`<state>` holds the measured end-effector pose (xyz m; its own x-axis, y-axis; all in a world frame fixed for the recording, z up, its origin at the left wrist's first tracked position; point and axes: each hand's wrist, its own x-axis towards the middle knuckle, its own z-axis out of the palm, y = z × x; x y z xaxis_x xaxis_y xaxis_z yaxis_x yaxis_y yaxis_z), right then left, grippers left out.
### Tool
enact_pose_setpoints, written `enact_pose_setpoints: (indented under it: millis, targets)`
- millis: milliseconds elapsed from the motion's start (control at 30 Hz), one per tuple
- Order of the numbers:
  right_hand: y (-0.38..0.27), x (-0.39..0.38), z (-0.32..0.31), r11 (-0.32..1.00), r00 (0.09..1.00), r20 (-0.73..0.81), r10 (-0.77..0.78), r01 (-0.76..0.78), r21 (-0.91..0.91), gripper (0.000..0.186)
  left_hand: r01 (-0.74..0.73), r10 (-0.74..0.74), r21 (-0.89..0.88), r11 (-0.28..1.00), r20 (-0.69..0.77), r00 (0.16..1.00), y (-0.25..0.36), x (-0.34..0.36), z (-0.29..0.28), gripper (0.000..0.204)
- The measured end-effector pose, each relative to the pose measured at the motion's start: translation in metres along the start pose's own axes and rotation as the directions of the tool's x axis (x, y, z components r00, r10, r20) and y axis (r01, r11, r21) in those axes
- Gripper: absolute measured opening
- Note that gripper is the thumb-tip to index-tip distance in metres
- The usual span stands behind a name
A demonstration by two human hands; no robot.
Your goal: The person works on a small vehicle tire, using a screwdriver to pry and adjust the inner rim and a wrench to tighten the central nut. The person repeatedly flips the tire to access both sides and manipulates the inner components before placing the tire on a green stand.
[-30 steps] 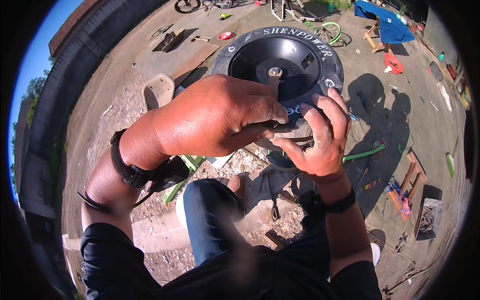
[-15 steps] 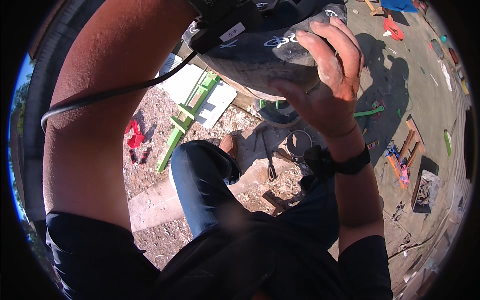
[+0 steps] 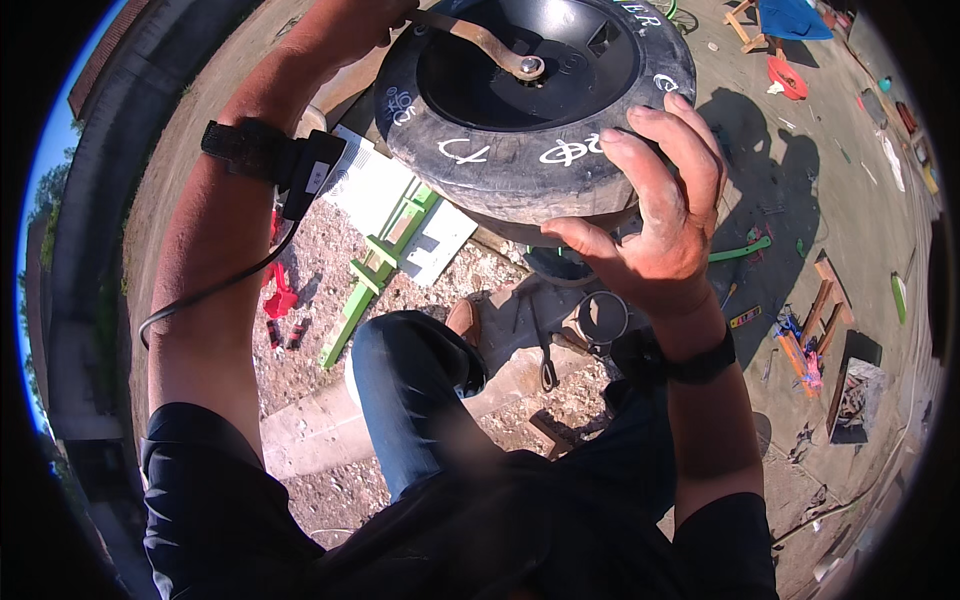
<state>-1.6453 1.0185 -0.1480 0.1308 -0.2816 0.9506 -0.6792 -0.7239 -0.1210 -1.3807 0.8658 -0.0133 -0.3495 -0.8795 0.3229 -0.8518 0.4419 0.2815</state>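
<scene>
Head view: left hand (image 3: 358,22) grips one wrench (image 3: 478,38) on one nut (image 3: 529,66); right hand (image 3: 665,215) spreads, unclenched, against one big wheel (image 3: 480,175).

Site: outdoor yard serving as workshop. Evidence: sky (image 3: 60,145) above a long wall (image 3: 150,120); gravel (image 3: 335,490) and concrete (image 3: 855,205) underfoot; wrench (image 3: 478,36) on a wheel's (image 3: 530,112) centre bolt (image 3: 530,66); wood pieces (image 3: 822,330), green frame (image 3: 372,272) lying about.

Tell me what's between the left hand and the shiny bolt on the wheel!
In the head view, a brown bar stretches between the left hand and the bolt, above the black hub.
</scene>
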Motion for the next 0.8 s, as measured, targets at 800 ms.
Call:
enact_pose_setpoints:
  millis: [800]
  targets:
    - [-0.005,-0.005,-0.013,0.985,0.991,0.096,0.097,-0.081,-0.155,0.062,-0.891,0.908,-0.175,0.418,0.114,0.404,0.149,-0.007,0.02,0.019]
